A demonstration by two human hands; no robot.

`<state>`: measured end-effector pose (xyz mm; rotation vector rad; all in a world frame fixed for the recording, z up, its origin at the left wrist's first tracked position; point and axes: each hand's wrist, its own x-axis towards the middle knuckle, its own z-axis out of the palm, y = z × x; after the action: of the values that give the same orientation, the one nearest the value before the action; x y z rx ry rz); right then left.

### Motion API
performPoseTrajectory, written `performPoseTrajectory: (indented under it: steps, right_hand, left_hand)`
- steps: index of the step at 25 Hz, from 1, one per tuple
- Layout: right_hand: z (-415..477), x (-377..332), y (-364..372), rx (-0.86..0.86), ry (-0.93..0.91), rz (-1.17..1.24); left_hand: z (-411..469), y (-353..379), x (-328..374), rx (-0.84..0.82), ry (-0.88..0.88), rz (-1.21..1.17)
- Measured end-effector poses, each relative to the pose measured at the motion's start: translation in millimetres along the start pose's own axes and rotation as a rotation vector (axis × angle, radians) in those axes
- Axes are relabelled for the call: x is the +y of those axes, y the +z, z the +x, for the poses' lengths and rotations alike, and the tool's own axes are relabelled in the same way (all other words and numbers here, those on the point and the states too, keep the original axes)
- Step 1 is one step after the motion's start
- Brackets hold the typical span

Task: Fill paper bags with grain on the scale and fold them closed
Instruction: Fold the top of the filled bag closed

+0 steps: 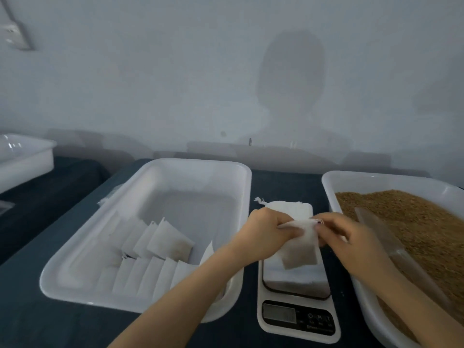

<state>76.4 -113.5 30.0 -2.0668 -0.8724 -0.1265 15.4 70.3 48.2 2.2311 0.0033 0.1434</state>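
Above the scale (296,282), left hand (270,231) and right hand (351,234) each pinch the top edge of a bag (300,251), holding it over the platform, likely for opening or folding. Grain (406,222) sits just right, within reach; spare bags (160,243) lie in the left tray (195,163).
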Motion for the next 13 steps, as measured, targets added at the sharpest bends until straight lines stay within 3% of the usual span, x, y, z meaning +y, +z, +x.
performPoseTrajectory:
  steps: [3, 7, 13]
  right_hand:
    - [4, 1, -3, 0.150, 0.078, 0.081]
    - [4, 1, -4, 0.174, 0.098, 0.102]
    - [2, 3, -4, 0.184, 0.105, 0.089]
  left_hand:
    - [-2, -42, 8, 0.205, -0.072, -0.032]
    - [-12, -107, -14, 0.446, -0.225, -0.042]
    - [-40, -114, -81, 0.205, -0.627, 0.221]
